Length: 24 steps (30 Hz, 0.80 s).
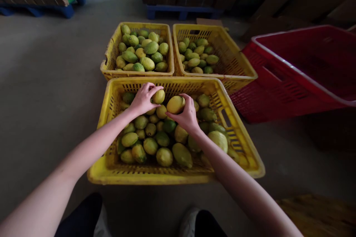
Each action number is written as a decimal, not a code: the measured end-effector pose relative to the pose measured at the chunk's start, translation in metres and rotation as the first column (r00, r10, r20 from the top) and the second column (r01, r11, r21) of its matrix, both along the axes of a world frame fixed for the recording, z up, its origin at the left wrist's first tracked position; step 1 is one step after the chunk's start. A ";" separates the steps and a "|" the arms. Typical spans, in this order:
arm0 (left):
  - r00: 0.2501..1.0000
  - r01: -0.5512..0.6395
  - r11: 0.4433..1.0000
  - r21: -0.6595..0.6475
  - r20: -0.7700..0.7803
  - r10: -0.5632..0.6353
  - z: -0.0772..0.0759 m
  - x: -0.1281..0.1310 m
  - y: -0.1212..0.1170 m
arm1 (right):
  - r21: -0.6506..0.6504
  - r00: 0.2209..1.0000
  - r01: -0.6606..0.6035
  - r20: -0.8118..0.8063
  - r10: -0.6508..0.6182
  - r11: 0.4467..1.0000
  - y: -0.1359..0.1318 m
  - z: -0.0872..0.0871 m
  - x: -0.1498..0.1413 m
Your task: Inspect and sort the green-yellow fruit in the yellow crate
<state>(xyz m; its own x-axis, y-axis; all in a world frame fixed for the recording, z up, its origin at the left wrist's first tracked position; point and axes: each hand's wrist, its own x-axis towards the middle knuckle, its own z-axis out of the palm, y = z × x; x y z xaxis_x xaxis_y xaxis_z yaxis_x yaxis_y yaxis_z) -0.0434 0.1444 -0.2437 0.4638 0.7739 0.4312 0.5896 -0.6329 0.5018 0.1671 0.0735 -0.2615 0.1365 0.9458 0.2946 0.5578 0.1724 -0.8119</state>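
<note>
A yellow plastic crate [111, 168] stands on the floor in front of me, holding several green and yellow lemons. My left hand [143, 99] is closed around a small yellow lemon [159, 96] near the crate's far wall. My right hand [187, 115] grips a larger yellow lemon [175, 104] just beside it. Both fruits are lifted slightly above the pile. My forearms reach in from the bottom of the view.
Two more yellow crates [109, 50] [236, 59] with lemons stand behind the near one. A red crate [278, 77] leans at the right. Stacked cartons on blue pallets [180, 10] line the back. Grey floor lies at the left. My knees and shoes show below.
</note>
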 end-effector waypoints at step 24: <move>0.780 0.268 0.801 -0.535 0.608 0.145 0.006 0.008 0.001 | -0.245 0.509 -0.402 -0.861 -0.008 0.882 0.001 0.025 -0.006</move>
<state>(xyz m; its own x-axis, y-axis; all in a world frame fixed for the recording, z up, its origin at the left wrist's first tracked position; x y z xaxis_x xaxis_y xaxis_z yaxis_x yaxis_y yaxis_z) -0.0352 0.1459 -0.2380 0.3259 0.9376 0.1210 0.0071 -0.1304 0.9914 0.1615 0.0743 -0.2363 -0.0861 0.9721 -0.2181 -0.4032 -0.2342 -0.8846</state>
